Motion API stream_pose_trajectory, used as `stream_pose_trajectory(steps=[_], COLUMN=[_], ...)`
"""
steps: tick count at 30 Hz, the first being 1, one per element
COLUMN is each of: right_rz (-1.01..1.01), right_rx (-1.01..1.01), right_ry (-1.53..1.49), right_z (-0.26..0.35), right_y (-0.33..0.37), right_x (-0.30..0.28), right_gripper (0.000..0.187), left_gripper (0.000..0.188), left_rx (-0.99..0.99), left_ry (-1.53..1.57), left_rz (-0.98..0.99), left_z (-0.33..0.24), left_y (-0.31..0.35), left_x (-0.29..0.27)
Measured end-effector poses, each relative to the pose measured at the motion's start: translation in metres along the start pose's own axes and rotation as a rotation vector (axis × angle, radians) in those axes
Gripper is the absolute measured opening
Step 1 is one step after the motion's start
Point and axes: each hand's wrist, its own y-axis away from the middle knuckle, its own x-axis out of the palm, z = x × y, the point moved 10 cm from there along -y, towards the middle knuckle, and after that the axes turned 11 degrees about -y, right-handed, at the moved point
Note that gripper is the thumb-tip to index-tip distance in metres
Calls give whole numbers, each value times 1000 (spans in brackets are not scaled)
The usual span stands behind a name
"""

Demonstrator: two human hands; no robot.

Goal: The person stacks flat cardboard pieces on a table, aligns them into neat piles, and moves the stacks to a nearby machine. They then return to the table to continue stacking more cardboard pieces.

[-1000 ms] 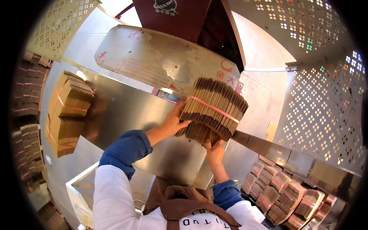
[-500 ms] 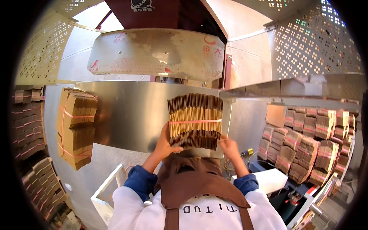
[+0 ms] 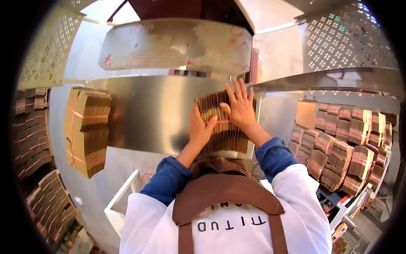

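Note:
A bundle of folded brown cardboard pieces (image 3: pixel 228 142), with a pink strap around its middle, stands on the metal tabletop in front of me. My left hand (image 3: pixel 201 128) holds the bundle's left end, its thumb across the top by the strap and its fingers along the side. Over the right part of the bundle lies my right hand (image 3: pixel 242 109), flat with fingers spread and pointing away from me. Both hands cover parts of the strap and the cardboard edges.
Strapped cardboard bundles (image 3: pixel 87 131) stand at the metal table's (image 3: pixel 148 114) left end. More bundles are stacked at the right (image 3: pixel 338 148) and far left (image 3: pixel 31 131). Behind the table is a metal plate (image 3: pixel 173 48) on a dark red machine. A white frame (image 3: pixel 121 205) stands near my left side.
My right hand has moved from the bundle's near right corner up onto its top, fingers now spread. The left hand has slid farther up the left end, its thumb now on top.

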Motion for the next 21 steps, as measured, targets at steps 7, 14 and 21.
stream_pose_trajectory(steps=[7, 14, 21], right_rz=[-147, 81, 532], right_rx=[430, 746, 330], right_ry=[-1110, -1199, -1090], right_z=[-151, -172, -83], right_y=[90, 151, 36], right_x=[3, 98, -67], right_gripper=[59, 74, 77], left_gripper=[127, 129, 115], left_rx=[222, 149, -98], left_ry=[-80, -59, -22], left_rz=[371, 274, 543], left_z=[18, 20, -91], left_y=[47, 19, -16], left_x=[-1, 8, -100])
